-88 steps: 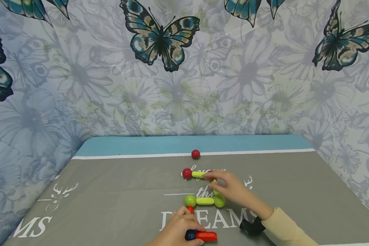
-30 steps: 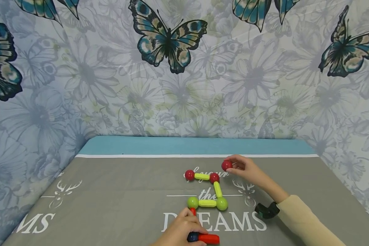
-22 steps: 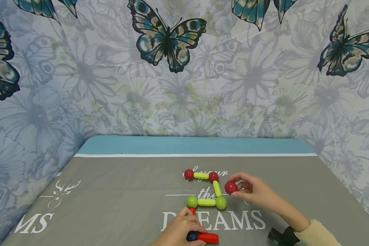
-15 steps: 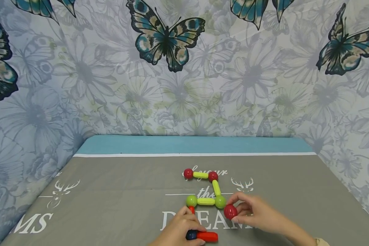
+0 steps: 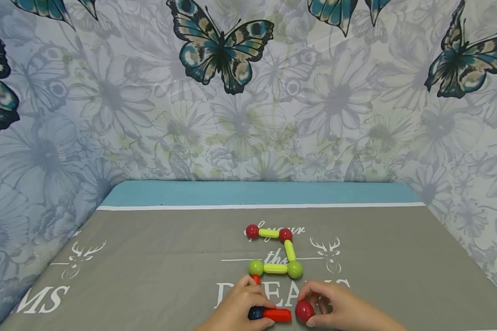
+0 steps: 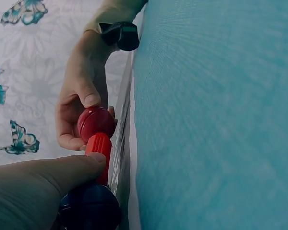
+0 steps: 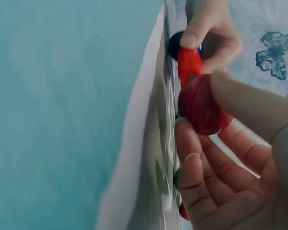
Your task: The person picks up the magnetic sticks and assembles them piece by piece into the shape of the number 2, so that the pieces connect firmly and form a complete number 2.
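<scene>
In the head view my left hand point(image 5: 242, 303) grips a dark blue ball point(image 5: 255, 313) and the red rod point(image 5: 277, 315) joined to it. Its thumb lies on that rod in the left wrist view. My right hand point(image 5: 341, 305) pinches a red ball point(image 5: 304, 311) between thumb and fingers, just right of the rod's free end; a narrow gap shows from above. Beyond the hands lies a zigzag of toy building pieces: green balls point(image 5: 295, 269), yellow-green rods point(image 5: 275, 269) and red balls point(image 5: 286, 235). A second red rod point(image 5: 256, 279) runs from the left green ball under my left fingers.
A grey cloth point(image 5: 149, 266) with white lettering and deer prints covers the table, with a white line and a blue band point(image 5: 257, 193) at its far edge. Behind it hangs a butterfly-print backdrop point(image 5: 232, 128). A dark wrist device point(image 6: 122, 36) sits on my right wrist.
My right hand took the loose red ball from the far edge and carried it toward me, down to the red rod's end. The left hand has kept its grip; the zigzag lies as before.
</scene>
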`<act>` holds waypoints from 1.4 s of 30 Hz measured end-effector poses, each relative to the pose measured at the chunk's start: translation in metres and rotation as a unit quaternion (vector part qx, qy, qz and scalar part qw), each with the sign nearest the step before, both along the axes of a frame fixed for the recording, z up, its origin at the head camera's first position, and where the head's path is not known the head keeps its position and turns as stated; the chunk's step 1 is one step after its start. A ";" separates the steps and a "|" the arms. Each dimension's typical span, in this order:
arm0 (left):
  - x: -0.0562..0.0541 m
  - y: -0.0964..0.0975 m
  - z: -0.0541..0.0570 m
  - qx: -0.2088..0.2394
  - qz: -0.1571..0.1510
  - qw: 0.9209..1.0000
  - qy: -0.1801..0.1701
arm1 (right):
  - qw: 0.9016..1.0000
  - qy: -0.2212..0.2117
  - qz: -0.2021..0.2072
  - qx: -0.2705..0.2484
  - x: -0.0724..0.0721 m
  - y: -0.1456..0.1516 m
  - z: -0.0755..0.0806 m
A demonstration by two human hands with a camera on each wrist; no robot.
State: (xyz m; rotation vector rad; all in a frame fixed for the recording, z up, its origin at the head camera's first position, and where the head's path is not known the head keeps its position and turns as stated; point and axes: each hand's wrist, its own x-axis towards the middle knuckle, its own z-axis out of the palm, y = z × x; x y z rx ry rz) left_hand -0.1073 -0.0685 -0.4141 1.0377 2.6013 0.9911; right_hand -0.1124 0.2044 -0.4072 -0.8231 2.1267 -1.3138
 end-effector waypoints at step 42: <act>-0.129 -0.025 -0.011 0.062 0.096 0.993 0.035 | 0.996 -0.043 0.017 -0.072 -0.001 -0.003 -0.022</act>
